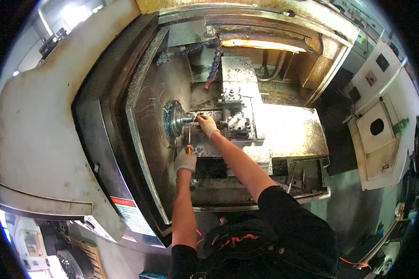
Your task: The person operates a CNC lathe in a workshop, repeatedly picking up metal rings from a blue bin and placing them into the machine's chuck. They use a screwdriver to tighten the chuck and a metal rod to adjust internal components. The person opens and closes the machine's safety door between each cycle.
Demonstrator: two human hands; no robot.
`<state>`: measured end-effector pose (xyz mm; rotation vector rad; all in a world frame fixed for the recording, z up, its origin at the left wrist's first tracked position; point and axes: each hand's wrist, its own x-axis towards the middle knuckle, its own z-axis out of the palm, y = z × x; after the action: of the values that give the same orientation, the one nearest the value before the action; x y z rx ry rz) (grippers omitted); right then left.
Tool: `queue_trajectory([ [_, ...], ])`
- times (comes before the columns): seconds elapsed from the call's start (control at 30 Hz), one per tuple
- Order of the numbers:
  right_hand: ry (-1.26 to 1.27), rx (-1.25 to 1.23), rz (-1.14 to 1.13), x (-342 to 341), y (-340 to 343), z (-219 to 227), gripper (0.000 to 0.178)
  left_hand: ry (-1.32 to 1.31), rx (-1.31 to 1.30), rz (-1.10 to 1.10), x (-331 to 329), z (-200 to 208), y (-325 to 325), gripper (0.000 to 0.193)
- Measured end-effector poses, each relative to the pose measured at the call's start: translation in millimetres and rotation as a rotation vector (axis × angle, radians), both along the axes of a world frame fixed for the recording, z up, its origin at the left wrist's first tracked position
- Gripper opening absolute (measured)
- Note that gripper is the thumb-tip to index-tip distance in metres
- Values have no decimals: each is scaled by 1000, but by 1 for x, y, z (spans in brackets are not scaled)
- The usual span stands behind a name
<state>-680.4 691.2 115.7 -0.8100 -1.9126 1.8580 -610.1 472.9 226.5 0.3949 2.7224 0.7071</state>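
My left hand (185,162), in a pale glove, is closed around the orange and dark handle of a screwdriver (189,149). The tool's thin shaft points away from me, its tip near the underside of a stepped round metal workpiece (188,118). That workpiece sticks out to the right from the lathe chuck (173,119). At its free end is my right hand (207,125), also gloved, with dark fingertips curled onto the metal. Exactly how those fingers grip is partly hidden by the hand. Just right of this hand stands a tool holder block (238,123) on the slide.
A second tool post (232,95) stands farther back. A segmented coolant hose (213,69) hangs above the chuck. The machine's front sill (246,204) runs beneath my forearms, and the open door frame (142,139) rises at left. A lit lamp (265,44) spans the back.
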Motion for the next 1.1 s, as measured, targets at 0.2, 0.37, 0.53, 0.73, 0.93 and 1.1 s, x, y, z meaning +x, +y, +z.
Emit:
queue_trajectory([
  [0.2,187,-347,-182,30,-32,58,30,-126,-166,-52,5,6,-10,39],
  [0.37,308,-421,-113,34,-15,47,23,-134,-5,-67,20,-4,-10,37],
  [0.53,286,-436,-81,30,-46,66,30,4,69,4,48,3,-48,36],
  [0.73,325,-138,-79,28,-45,68,52,17,120,-5,61,-15,-68,55],
  [0.93,231,162,-46,31,-25,69,63,-16,324,-56,98,0,-73,31],
  [1.1,15,198,-62,38,16,63,45,-145,323,-350,171,-10,-134,30],
])
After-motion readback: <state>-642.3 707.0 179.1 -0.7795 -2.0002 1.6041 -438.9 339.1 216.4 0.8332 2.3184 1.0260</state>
